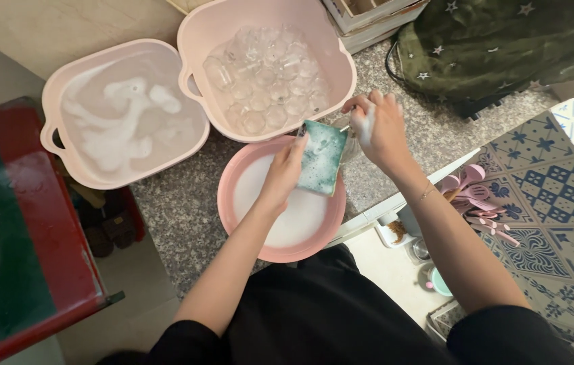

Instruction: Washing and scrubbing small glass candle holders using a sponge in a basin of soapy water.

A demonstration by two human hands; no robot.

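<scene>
two hands working over a round pink bowl (pixel 270 251) of milky water | left hand (pixel 285 172) pinching a soapy green sponge (pixel 322 157) | right hand (pixel 378 128) at 2 o'clock gripping a small clear glass (pixel 349 138), mostly hidden | pink tub (pixel 200 34) of glass cups sitting at 12, foamy tub (pixel 53 101) at 10

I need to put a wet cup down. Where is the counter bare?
Bare speckled counter lies below the foamy basin, left of the round pink bowl. Another patch lies right of the right hand. Around the basin of glass cups it is crowded.
</scene>
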